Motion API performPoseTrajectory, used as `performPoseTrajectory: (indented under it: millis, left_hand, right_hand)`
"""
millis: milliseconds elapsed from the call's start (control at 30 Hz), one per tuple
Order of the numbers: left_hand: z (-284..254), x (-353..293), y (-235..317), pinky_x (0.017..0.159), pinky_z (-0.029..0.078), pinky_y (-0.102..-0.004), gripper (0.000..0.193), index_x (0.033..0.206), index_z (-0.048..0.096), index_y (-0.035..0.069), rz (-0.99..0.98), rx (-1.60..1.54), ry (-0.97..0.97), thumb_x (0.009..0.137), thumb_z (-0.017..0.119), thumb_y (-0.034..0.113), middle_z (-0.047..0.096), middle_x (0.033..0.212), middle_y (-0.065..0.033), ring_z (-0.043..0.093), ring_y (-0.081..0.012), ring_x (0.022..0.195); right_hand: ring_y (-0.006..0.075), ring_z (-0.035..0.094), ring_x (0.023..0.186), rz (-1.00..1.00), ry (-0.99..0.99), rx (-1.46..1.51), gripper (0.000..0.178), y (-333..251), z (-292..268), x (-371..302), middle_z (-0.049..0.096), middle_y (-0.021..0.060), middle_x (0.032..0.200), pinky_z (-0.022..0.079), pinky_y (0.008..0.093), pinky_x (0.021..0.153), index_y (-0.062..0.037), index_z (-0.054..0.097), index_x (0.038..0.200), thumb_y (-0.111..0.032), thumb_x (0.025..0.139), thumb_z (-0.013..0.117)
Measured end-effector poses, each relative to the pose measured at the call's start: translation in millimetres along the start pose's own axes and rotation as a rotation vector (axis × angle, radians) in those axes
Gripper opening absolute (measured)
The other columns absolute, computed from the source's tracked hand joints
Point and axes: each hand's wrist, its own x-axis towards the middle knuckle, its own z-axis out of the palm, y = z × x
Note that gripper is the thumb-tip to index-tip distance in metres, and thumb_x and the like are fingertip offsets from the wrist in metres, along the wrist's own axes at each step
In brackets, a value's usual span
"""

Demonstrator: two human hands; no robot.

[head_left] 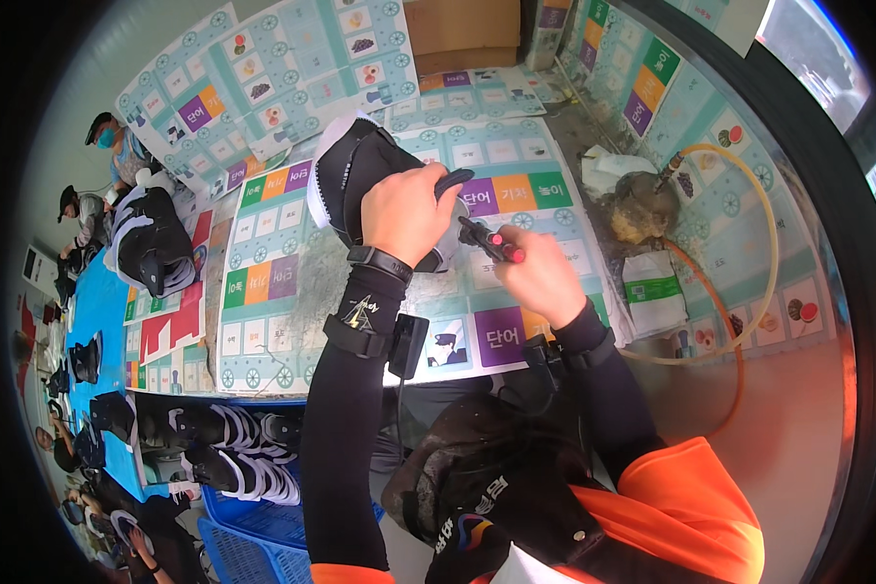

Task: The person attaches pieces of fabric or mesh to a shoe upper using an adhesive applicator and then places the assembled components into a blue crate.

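Observation:
My left hand (397, 216) is closed on a black cap-like fabric piece (352, 161) with a white rim. It is raised over the covered table, and a black band-like edge (453, 181) curls out beside my fingers. My right hand (543, 273) is wrapped round a small black tool (482, 237) with two red ends. The tool's tip points left at the piece, close to its lower right edge. I cannot tell whether they touch. The palm hides the rest of the tool.
Printed sheets (292, 263) cover the table. At right stand a stained round pot (645, 206), a yellowish hose (771, 224), an orange hose (735, 375) and a white-and-green packet (654, 292). Similar black pieces (153, 243) lie left, others above a blue crate (253, 545). People (122, 151) work farther left.

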Motion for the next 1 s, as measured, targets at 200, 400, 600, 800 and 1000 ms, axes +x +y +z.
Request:
performPoseTrajectory:
  millis: [200, 400, 600, 800, 1000]
  left_hand:
    - [1.1, 3.0, 1.7, 0.066, 0.055, -0.0464, 0.024, 0.091, 0.071, 0.01, 0.003, 0.021, -0.017, 0.091, 0.072, 0.035, 0.072, 0.08, -0.0115, 0.07, -0.0346, 0.077]
    - [-1.3, 0.9, 2.0, 0.065, 0.055, -0.0465, 0.024, 0.091, 0.071, 0.011, 0.01, 0.021, -0.016, 0.091, 0.071, 0.035, 0.072, 0.08, -0.0116, 0.07, -0.0348, 0.076]
    - [-8.9, -13.4, 1.6, 0.065, 0.054, -0.0458, 0.023, 0.096, 0.072, 0.011, 0.003, 0.001, 0.02, 0.093, 0.07, 0.034, 0.072, 0.082, -0.0125, 0.07, -0.0357, 0.078]
    - [-21.8, -48.9, 7.3, 0.066, 0.052, -0.0471, 0.019, 0.097, 0.069, 0.011, -0.085, -0.083, 0.067, 0.095, 0.069, 0.03, 0.07, 0.079, -0.0117, 0.069, -0.0354, 0.078]
    - [-29.7, -87.1, 5.5, 0.065, 0.051, -0.0468, 0.017, 0.106, 0.067, 0.009, -0.23, -0.183, 0.101, 0.096, 0.069, 0.023, 0.068, 0.081, -0.0151, 0.068, -0.0381, 0.076]
  right_hand:
    - [0.0539, 0.061, 0.087, -0.007, -0.076, 0.007, 0.023, 6.7, 4.3, 2.8, 0.066, 0.032, 0.085, 0.049, 0.0593, 0.077, 0.0006, 0.068, 0.096, -0.008, 0.084, 0.051]
    - [0.0539, 0.061, 0.089, 0.031, 0.002, 0.004, 0.023, 2.3, 2.8, -0.8, 0.065, 0.0328, 0.086, 0.049, 0.0591, 0.078, 0.0012, 0.068, 0.095, -0.009, 0.085, 0.051]
    - [0.0535, 0.062, 0.089, 0.011, -0.069, 0.007, 0.024, 4.1, 1.9, -1.8, 0.066, 0.0322, 0.088, 0.05, 0.0585, 0.079, 0.0012, 0.068, 0.095, -0.01, 0.085, 0.051]
    - [0.0533, 0.062, 0.09, -0.001, -0.134, 0.042, 0.026, 7.2, 2.5, -4.4, 0.067, 0.0315, 0.089, 0.05, 0.0579, 0.081, 0.0007, 0.07, 0.097, -0.012, 0.087, 0.05]
    - [0.0532, 0.063, 0.089, -0.002, -0.231, 0.063, 0.026, 5.8, -1.8, -6.5, 0.068, 0.0303, 0.091, 0.051, 0.0574, 0.08, 0.0001, 0.071, 0.095, -0.013, 0.086, 0.051]
